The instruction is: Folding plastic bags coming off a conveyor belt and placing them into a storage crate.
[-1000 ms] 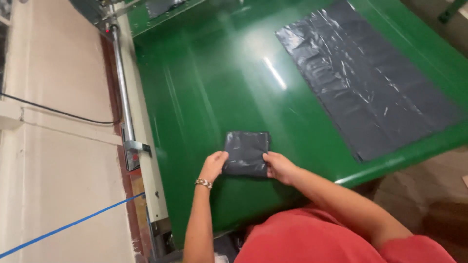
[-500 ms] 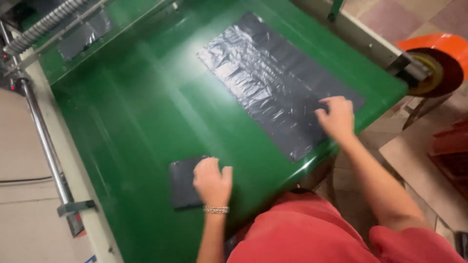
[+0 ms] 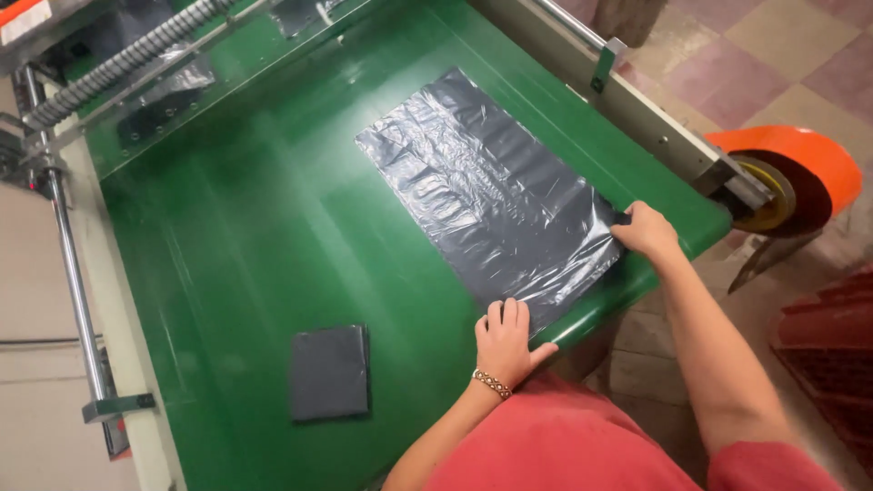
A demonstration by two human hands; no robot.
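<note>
Person in a red shirt (image 3: 582, 445) stood at the bottom edge of frame. Left hand (image 3: 505, 341), beaded bracelet (image 3: 492, 384) on the wrist, lay flat with fingers together, pressing the near corner of the flat grey plastic bag (image 3: 491, 195) at lower centre. Right hand (image 3: 644, 229), right of centre, was closed on the bag's right corner; looked like a pinch, but the fingertips were hidden under the film, so not certain. Bag lay spread diagonally on the green table (image 3: 245, 218), near end at the table edge. A folded grey bag (image 3: 330, 371) sat lower left, well apart from both hands.

To do this well, I'd judge: keep both near corners level, tension even across the width, push air toward the far end before creasing. Film was wrinkled mid-sheet. Further out: metal side rail (image 3: 637, 100) upper right, orange roll (image 3: 789, 177) at right edge, ribbed roller (image 3: 127, 59) upper left.
</note>
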